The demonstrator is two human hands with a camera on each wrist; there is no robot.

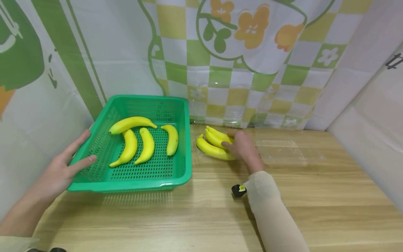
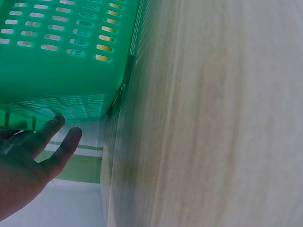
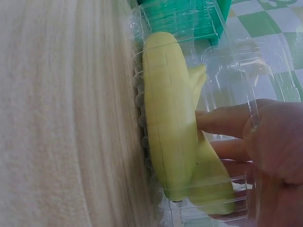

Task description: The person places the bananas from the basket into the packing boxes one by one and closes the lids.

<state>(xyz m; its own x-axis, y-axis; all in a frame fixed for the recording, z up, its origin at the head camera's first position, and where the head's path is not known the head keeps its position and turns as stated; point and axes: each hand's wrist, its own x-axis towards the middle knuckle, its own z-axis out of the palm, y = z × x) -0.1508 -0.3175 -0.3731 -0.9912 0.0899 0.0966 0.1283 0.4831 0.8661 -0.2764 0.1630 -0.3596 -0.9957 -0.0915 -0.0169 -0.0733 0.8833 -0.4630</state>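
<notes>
My left hand (image 1: 58,171) holds the left rim of a green plastic basket (image 1: 126,187), thumb over the inside and fingers along the outer wall. Inside it lie several yellow bananas (image 1: 146,145), one resting partly across another. To the right, my right hand (image 1: 244,148) reaches into a clear plastic container (image 3: 227,94) and grips a banana (image 3: 210,177), with the thumb and fingers around it. Closer to the right wrist camera, another banana (image 3: 168,113) lies along the container's ribbed edge. Part of the gripped banana is hidden behind it.
The wooden table (image 1: 204,220) extends in front of the basket and to the right. A clear plastic piece (image 1: 280,152) lies right of my right hand. Behind hangs a green and yellow checked curtain (image 1: 198,52); white sheeting (image 1: 371,133) borders the right side.
</notes>
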